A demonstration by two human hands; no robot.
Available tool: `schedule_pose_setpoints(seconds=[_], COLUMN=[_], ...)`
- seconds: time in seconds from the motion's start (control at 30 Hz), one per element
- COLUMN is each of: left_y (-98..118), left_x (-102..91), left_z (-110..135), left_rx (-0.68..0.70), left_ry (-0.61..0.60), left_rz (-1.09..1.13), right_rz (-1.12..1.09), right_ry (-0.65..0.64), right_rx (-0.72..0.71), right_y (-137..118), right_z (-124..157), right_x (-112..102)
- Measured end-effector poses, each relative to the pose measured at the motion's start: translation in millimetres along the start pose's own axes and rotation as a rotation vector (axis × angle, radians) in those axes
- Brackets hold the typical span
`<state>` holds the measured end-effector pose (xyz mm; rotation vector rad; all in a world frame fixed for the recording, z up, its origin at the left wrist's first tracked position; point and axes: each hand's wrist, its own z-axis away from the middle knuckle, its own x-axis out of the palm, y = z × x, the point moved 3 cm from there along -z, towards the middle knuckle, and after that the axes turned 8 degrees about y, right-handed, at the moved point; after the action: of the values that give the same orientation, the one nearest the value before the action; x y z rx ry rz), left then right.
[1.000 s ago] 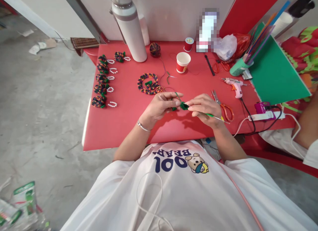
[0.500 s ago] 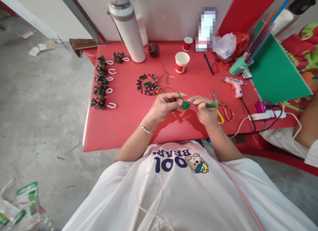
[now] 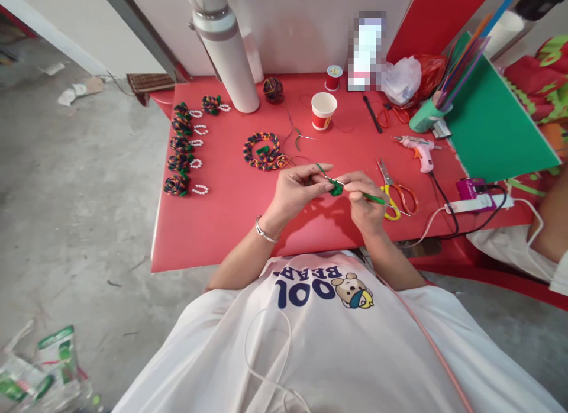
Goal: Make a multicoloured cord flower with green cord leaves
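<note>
My left hand (image 3: 298, 189) pinches a small green crochet piece (image 3: 336, 189) over the red table (image 3: 213, 223), with green yarn running over its forefinger. My right hand (image 3: 364, 197) is closed on a green-handled crochet hook (image 3: 371, 197) whose metal tip points left into the green piece. Both hands hover just above the table's front middle. A multicoloured crocheted ring (image 3: 262, 150) lies just beyond my left hand.
Several multicoloured crochet flowers with pearl loops (image 3: 178, 162) line the table's left side. Scissors (image 3: 394, 191), a glue gun (image 3: 419, 149), a paper cup (image 3: 323, 110), a yarn ball (image 3: 273, 89), a white pipe (image 3: 226, 52) and a green board (image 3: 492, 129) stand around. Another person's arm (image 3: 548, 223) is at the right.
My right hand has turned and drawn in toward the left hand, swinging the hook's handle rightward. The green piece has shifted slightly right between the fingers.
</note>
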<state>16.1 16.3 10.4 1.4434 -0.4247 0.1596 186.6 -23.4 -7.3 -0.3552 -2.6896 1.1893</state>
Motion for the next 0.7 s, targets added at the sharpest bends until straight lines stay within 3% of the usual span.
schedule_pose_setpoints(seconds=[0.1, 0.27, 0.43, 0.57, 0.7], left_y=[-6, -10, -11, -14, -13], left_x=[1.8, -0.3, 4.5, 11.6, 15.6], left_z=[1, 5, 11, 11, 13], left_rx=[0.014, 0.098, 0.153, 0.084, 0.002], left_ry=[0.023, 0.131, 0.261, 0.187, 0.126], left_rz=[0.047, -0.033, -0.104, 0.068, 0.217], right_rz=[0.014, 0.101, 0.375, 0.443, 0.406], right_ry=[0.025, -0.111, -0.095, 0.029, 0.084], right_rx=[-0.02, -0.085, -0.296, -0.465, -0.453], right_y=[-3, -11, -19, -23, -19], right_z=[0, -6, -1, 9, 11], right_x=[2, -1, 2, 11, 17])
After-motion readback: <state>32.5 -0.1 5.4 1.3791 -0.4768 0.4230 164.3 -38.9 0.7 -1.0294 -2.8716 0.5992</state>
